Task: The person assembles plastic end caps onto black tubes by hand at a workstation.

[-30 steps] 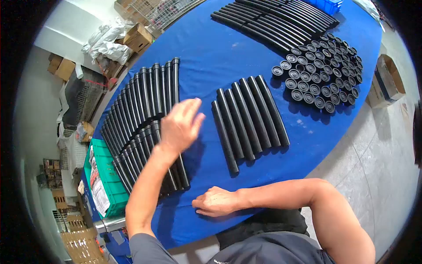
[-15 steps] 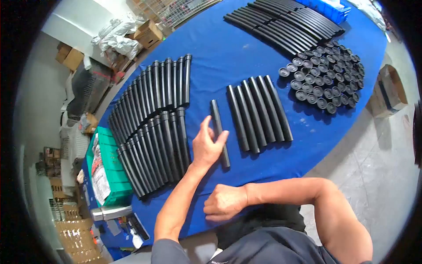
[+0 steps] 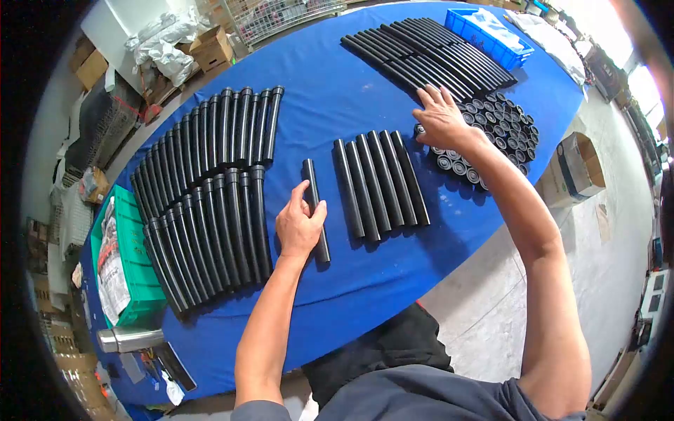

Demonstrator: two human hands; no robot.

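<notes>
A single black tube (image 3: 320,235) lies on the blue cloth, and my left hand (image 3: 298,226) grips it with thumb and fingers on either side. My right hand (image 3: 449,125) reaches out over the left edge of a cluster of round black caps (image 3: 502,126), its fingers stretched and apart; it hides some of the caps. Between the two hands a short row of plain black tubes (image 3: 382,186) lies side by side. To the left, two rows of black tubes with caps on their upper ends (image 3: 210,140) are laid out closely together.
Many more bare black tubes (image 3: 428,56) lie at the far side beside a blue crate (image 3: 488,38). A green crate (image 3: 144,274) stands at the left edge, with a metal flask (image 3: 133,340) near it. An open cardboard box (image 3: 572,168) sits on the floor at right.
My right hand has moved from the table's near edge, where it was curled, out to the round caps and opened. My left hand stays at the single tube. The view has shifted right.
</notes>
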